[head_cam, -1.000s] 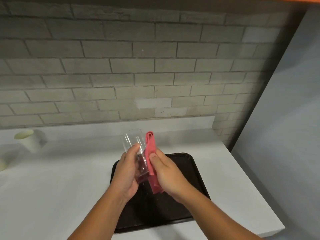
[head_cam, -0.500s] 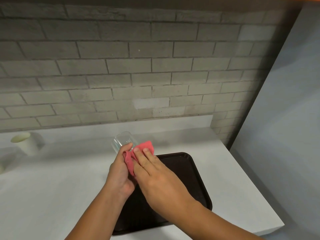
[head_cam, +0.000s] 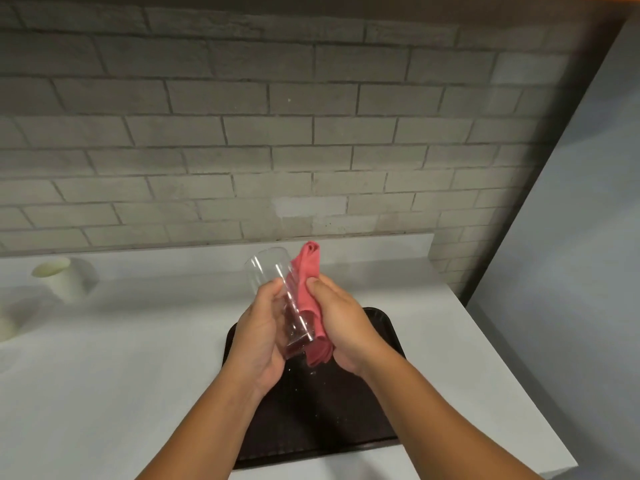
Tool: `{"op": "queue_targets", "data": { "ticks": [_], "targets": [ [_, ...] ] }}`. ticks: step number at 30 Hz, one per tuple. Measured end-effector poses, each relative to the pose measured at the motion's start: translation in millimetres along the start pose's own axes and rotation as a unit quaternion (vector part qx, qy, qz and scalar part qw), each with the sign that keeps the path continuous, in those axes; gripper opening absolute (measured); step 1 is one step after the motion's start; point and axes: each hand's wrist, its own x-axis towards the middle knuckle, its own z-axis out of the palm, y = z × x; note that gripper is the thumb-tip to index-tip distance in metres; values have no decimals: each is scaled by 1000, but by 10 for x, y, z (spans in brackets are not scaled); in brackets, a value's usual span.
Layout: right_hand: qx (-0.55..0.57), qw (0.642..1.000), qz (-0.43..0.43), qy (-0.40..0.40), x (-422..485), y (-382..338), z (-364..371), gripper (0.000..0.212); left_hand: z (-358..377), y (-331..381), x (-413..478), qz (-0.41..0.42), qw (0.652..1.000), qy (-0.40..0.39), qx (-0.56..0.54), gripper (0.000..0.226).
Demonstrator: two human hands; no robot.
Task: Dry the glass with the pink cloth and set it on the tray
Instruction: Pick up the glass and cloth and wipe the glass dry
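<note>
A clear drinking glass (head_cam: 268,271) is held in the air above the far end of the dark brown tray (head_cam: 384,327), tilted with its mouth away from me. My left hand (head_cam: 258,336) grips the glass around its lower half. My right hand (head_cam: 341,329) presses the folded pink cloth (head_cam: 308,271) against the glass's right side, thumb on top of the cloth. The cloth sticks up past my fingers and hangs below the glass's base. The tray lies flat on the white counter under both forearms.
A cream paper cup (head_cam: 62,277) stands at the back left of the white counter (head_cam: 121,358), with another pale object (head_cam: 5,327) cut off at the left edge. A grey brick wall rises behind. The counter ends at the right (head_cam: 512,372).
Half a second ago my right hand lay over the glass with the cloth wrapped on top; now it has drawn back to the right side and the glass stands more upright.
</note>
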Motion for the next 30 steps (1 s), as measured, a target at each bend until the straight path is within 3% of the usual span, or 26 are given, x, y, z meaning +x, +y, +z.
{"op": "queue_targets", "data": {
  "ticks": [6,10,14,17,21,30],
  "targets": [
    [192,977,82,34,8,193,71,42,73,4,-26,102,992,64,38,59],
    [267,956,108,50,39,270,144,45,70,-23,-31,182,975,59,113,60],
    [337,928,158,15,68,296,154,48,20,-62,8,211,965,42,152,66],
    [353,914,199,6,82,311,150,47,-43,-102,57,217,955,49,196,88],
    [338,914,224,-3,82,346,139,44,-133,-146,108,208,954,50,211,64],
    [319,909,267,13,-14,558,-13,36,-275,-324,269,173,970,43,163,77]
  ]
}}
